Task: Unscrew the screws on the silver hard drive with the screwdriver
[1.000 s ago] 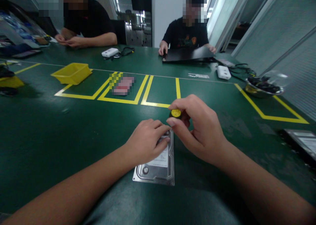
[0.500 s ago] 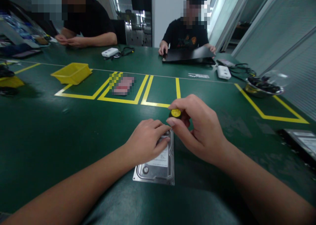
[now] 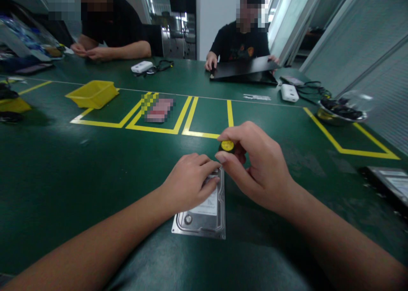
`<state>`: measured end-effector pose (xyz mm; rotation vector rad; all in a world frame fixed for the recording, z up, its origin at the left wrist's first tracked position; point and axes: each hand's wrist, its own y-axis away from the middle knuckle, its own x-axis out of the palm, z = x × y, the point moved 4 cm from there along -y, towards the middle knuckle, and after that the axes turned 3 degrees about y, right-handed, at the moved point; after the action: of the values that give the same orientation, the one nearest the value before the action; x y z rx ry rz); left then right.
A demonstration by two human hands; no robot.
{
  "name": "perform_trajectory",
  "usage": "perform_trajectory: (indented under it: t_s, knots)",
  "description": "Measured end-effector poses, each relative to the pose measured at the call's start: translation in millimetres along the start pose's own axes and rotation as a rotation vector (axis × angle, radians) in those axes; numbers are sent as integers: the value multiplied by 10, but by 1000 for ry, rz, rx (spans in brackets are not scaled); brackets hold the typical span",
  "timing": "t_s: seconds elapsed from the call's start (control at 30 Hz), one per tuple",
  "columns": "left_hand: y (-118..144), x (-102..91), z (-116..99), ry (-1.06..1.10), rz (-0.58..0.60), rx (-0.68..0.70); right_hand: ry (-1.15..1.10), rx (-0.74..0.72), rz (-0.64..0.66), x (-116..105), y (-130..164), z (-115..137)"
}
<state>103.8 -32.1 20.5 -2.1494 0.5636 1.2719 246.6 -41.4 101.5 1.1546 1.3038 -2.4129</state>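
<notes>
A silver hard drive (image 3: 200, 227) with a white label lies flat on the green table in front of me. My left hand (image 3: 191, 182) rests across its upper part, holding it down, with the index finger and thumb reaching to its far right corner. Above that corner, my right hand (image 3: 255, 167) pinches a screwdriver (image 3: 227, 146) between thumb and fingers. Only its round black handle with a yellow end cap shows; the shaft and tip are hidden.
At right lies another hard drive (image 3: 390, 184); beyond it stands a metal bowl (image 3: 338, 117) of dark parts. A yellow bin (image 3: 94, 95) stands left, near yellow tape outlines (image 3: 153, 130). Two people sit opposite, one holding a black panel (image 3: 245, 72).
My hands, the screwdriver and the hard drive stay almost exactly in place. Across the table, the person at right has raised the black panel's right side slightly.
</notes>
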Motion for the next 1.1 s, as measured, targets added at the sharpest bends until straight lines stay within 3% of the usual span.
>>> perform_trajectory:
  t_s: [1.1]
  knots:
    - [6, -4, -2, -31, 19, 17, 105, 3, -116, -183, -55, 0]
